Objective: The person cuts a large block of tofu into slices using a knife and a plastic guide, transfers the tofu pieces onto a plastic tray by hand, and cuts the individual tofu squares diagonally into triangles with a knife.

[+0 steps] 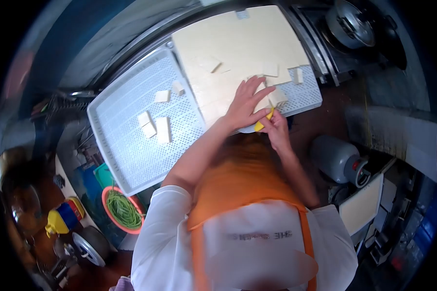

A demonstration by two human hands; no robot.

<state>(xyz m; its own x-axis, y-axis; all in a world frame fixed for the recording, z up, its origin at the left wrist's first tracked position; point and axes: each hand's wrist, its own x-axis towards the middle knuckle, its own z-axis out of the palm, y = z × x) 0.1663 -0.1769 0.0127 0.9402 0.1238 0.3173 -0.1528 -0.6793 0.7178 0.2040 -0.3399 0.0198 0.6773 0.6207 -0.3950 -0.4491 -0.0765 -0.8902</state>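
My left hand [247,104] lies spread on the near part of a large pale tofu slab [233,41], beside some cut blocks. Closed around a yellow-handled knife [264,121], my right hand [277,130] is just to the right of the left thumb; the blade is hard to make out. A cut tofu block [278,98] sits right by the knife. Farther right, a small tofu piece [298,75] stands on the bared perforated tray [303,94]. A thin offcut [215,67] rests on top of the slab.
To the left, a white perforated tray [131,165] holds several tofu blocks [163,130]. Below it is a red basin [106,203] of green beans [124,211]. A gas cylinder [331,157] lies right; a lidded pot [349,24] is on the stove at back right.
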